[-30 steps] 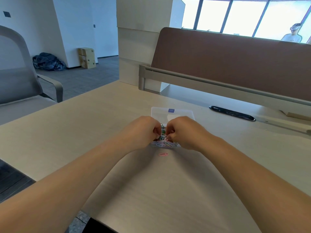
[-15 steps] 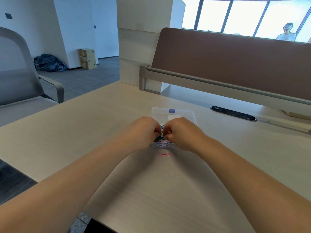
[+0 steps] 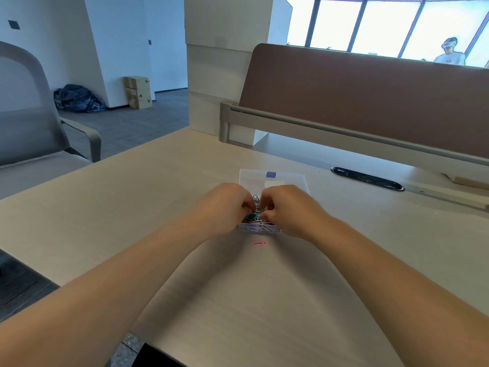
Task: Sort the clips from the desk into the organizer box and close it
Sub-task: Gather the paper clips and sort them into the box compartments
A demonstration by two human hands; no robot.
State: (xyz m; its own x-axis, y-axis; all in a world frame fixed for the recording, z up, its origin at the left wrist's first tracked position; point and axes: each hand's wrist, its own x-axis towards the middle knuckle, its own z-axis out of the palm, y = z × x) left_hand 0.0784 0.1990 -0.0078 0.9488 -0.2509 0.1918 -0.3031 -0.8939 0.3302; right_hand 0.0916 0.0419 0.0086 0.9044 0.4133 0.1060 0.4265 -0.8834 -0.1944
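Found multicoloured wire paper clips (image 3: 258,220) heaped in the clear plastic organizer box (image 3: 289,179), lid open behind. Noted left hand (image 3: 225,207) and right hand (image 3: 288,211) curled over the box, both pinching into the heap. Spotted one pink wire clip (image 3: 259,244) on the pale desk (image 3: 172,186) just before the box. Feared a lifted tangle dragging clips over the wall, or the stray forgotten.

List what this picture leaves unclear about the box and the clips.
- Head view: the left hand and right hand cover most of the box, hiding any dividers.
- Head view: curled fingers hide which clips they pinch.
- Head view: the clips are too small and tangled to count.
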